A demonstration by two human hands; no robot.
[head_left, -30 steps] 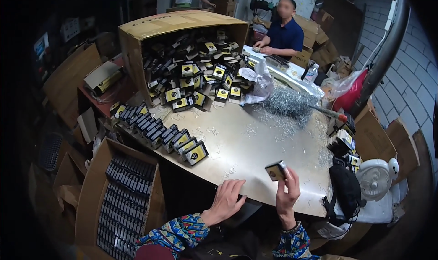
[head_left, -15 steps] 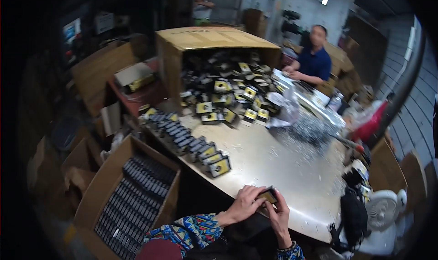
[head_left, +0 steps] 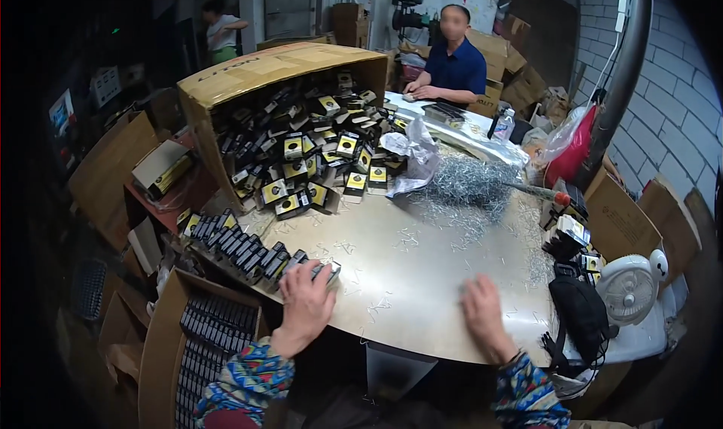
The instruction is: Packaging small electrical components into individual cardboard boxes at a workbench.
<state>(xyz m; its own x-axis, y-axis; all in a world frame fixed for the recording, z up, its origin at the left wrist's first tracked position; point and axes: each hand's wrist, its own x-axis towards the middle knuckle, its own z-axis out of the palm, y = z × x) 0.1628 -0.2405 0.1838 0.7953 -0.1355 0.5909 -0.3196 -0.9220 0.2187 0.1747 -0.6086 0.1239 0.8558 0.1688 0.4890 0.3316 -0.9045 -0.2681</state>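
Observation:
My left hand [head_left: 307, 308] is at the near end of a row of small black-and-yellow cardboard boxes [head_left: 239, 248] along the table's left edge. Its fingers curve over the last small box [head_left: 334, 274], which shows partly past my fingertips. My right hand [head_left: 486, 314] is over the right front of the metal tabletop [head_left: 422, 286], fingers apart and holding nothing. Behind the row, a large carton [head_left: 279, 64] lies on its side, with many more such boxes [head_left: 292, 146] spilling out of it.
A heap of thin metal pins [head_left: 467, 188] with a red-tipped rod [head_left: 561, 198] lies at the table's right. Below left stands an open carton [head_left: 162, 338] packed with dark boxes. A white fan [head_left: 629, 290] and black bag [head_left: 580, 312] are at right. A co-worker [head_left: 456, 64] faces the table.
Both hands held a small box together at the front edge. They have since parted: my left went left to the row's end, my right moved right and is empty. The view has turned.

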